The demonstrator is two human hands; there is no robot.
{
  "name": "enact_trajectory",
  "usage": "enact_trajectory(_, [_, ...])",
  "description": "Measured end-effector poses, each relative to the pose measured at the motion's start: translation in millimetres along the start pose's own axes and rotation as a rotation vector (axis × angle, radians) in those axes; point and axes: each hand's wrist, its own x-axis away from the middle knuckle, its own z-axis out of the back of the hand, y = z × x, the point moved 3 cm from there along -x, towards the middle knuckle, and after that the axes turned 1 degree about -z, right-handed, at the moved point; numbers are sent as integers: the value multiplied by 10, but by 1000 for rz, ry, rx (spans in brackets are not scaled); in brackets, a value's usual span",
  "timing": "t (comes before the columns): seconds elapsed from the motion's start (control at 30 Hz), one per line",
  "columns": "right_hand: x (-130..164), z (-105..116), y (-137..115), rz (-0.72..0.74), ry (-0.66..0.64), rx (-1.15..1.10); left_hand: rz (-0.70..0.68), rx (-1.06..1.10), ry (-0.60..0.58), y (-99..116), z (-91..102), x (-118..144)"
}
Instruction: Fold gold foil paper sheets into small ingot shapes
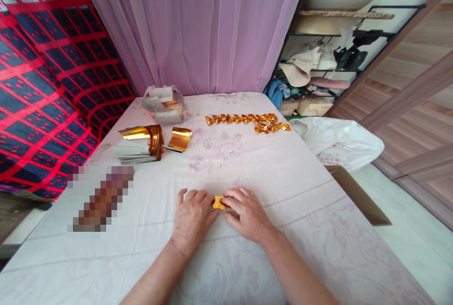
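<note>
Between my two hands, low over the front middle of the table, is a small piece of gold foil paper (220, 202). My left hand (193, 217) has its fingers curled around the paper's left end. At the right end, the thumb and fingers of my right hand (247, 213) pinch it. My fingers cover both ends, so only the shiny middle shows. Farther back, a row of folded gold foil pieces (244, 119) lies on the cloth, with a shorter row (272, 128) just in front of its right end.
At the left stands a stack of gold foil sheets (138, 147), beside a few loose sheets (180, 139). Behind them is a clear plastic bag of paper (164, 106). A blurred-out patch (104, 199) covers something at the left. A white plastic bag (347, 142) sits past the table's right edge.
</note>
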Motion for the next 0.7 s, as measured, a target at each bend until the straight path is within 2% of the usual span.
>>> enact_trajectory(0.2, [-9, 50, 29, 72, -25, 38, -9, 0, -1, -4, 3, 0])
enact_trajectory(0.57, [-6, 40, 31, 145, 89, 143, -12, 5, -2, -41, -14, 14])
enact_trajectory(0.7, [-6, 41, 16, 147, 65, 144, -18, 7, 18, -73, -7, 23])
